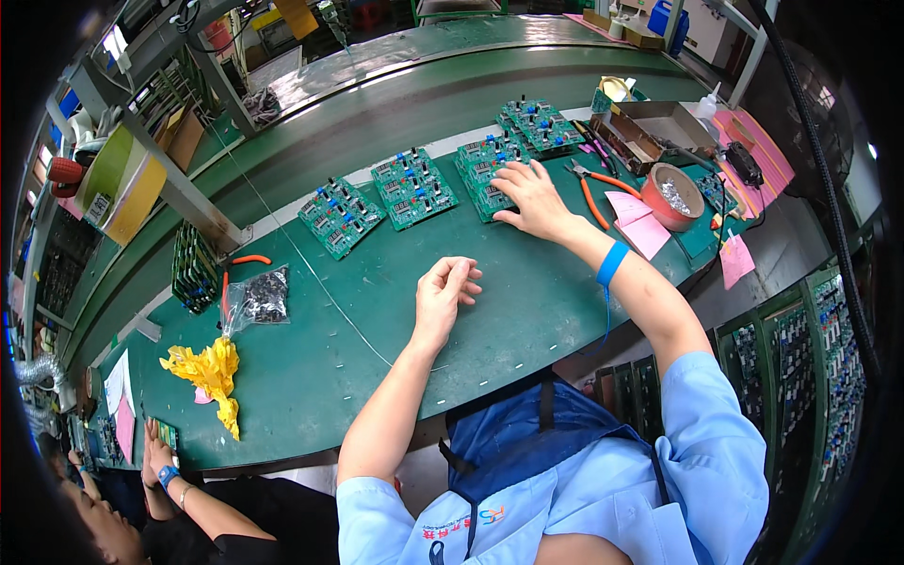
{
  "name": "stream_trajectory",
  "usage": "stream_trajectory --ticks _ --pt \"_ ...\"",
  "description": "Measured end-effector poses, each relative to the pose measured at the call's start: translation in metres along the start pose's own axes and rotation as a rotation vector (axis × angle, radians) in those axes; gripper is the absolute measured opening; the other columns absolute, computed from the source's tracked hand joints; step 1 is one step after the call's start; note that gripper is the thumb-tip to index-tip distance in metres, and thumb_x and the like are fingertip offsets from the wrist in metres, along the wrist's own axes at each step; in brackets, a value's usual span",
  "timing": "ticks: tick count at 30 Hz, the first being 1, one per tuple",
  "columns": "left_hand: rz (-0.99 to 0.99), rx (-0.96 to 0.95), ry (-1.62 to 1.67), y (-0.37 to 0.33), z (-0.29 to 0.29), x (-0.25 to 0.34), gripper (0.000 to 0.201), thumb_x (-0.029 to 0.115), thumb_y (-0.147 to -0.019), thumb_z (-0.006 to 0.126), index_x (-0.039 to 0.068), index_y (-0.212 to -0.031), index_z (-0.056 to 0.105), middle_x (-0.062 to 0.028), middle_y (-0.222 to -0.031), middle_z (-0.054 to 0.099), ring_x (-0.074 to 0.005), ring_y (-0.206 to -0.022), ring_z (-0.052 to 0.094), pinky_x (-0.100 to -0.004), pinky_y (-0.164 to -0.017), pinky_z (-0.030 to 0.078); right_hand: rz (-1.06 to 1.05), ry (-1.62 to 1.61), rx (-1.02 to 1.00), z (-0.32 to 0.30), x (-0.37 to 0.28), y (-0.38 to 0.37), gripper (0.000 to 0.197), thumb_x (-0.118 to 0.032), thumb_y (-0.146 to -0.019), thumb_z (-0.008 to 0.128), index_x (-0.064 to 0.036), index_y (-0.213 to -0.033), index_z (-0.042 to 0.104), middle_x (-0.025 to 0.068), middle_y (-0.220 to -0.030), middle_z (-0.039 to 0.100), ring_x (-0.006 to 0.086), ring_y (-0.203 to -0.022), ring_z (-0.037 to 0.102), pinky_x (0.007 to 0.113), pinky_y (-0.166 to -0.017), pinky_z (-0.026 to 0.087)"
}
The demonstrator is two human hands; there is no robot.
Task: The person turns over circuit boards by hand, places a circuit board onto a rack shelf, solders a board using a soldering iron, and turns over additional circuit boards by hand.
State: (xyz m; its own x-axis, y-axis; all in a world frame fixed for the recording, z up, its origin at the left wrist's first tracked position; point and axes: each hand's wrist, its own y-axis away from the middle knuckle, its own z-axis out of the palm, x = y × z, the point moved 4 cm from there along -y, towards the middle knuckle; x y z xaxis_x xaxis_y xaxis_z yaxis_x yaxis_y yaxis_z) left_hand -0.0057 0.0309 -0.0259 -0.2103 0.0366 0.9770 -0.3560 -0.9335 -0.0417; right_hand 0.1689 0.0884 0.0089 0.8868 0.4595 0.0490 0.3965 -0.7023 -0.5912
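Note:
My right hand (534,200) reaches to a stack of green circuit boards (483,169), fingers apart over its right edge; whether it grips a board I cannot tell. My left hand (446,294) hovers above the green bench mat with its fingers curled and thumb pressed in; anything inside them is hidden. Left of the stack lie a circuit board group (414,187) and another circuit board group (339,217), bearing blue and black parts and displays. Behind the stack sits one more circuit board group (540,124). A blue wrist strap (612,263) circles my right wrist.
Orange-handled pliers (603,184), pink paper (640,226) and a round tub of small metal parts (672,197) lie at right, before a metal tray (659,132). At left are a bag of black parts (259,297), a yellow plastic bag (207,372) and a co-worker's hands (158,457).

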Motion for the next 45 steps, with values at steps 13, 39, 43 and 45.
stream_trajectory --ticks 13,39,43,45 --pt "-0.034 0.026 -0.014 0.001 0.000 0.000 0.022 0.021 -0.080 0.046 0.001 -0.087 0.050 -0.0068 -0.075 0.054 -0.0092 -0.059 0.051 -0.0189 -0.051 0.042 -0.075 -0.040 -0.045 -0.014 -0.004 -0.010 0.039 -0.012 -0.053 0.066 -0.0075 -0.089 0.053 0.0026 -0.087 0.053 0.0176 -0.090 0.045 0.042 -0.086 0.026" --pt "-0.220 -0.110 0.504 -0.005 -0.006 0.006 0.029 0.009 -0.075 0.050 -0.002 -0.100 0.043 -0.0101 -0.093 0.053 -0.0150 -0.081 0.054 -0.0281 -0.071 0.046 -0.234 -0.139 -0.200 -0.100 -0.062 0.069 0.036 -0.001 -0.062 0.048 -0.0093 -0.098 0.050 0.0111 -0.109 0.043 0.0267 -0.103 0.039 0.042 -0.086 0.030" --pt "-0.175 -0.045 0.525 -0.005 -0.011 0.010 0.027 0.009 -0.075 0.049 -0.001 -0.100 0.043 -0.0102 -0.093 0.053 -0.0157 -0.082 0.054 -0.0289 -0.072 0.045 -0.053 -0.217 -0.040 -0.097 -0.059 0.065 0.043 0.005 -0.057 0.052 -0.0077 -0.098 0.050 0.0153 -0.111 0.039 0.0297 -0.104 0.037 0.043 -0.086 0.029" --pt "-0.130 -0.024 0.533 -0.005 -0.011 0.012 0.030 0.012 -0.077 0.047 -0.001 -0.103 0.040 -0.0107 -0.097 0.051 -0.0175 -0.087 0.052 -0.0311 -0.076 0.044 -0.018 -0.264 -0.030 -0.095 -0.061 0.065 0.044 0.006 -0.058 0.052 -0.0073 -0.100 0.048 0.0152 -0.111 0.039 0.0308 -0.104 0.037 0.041 -0.086 0.030"
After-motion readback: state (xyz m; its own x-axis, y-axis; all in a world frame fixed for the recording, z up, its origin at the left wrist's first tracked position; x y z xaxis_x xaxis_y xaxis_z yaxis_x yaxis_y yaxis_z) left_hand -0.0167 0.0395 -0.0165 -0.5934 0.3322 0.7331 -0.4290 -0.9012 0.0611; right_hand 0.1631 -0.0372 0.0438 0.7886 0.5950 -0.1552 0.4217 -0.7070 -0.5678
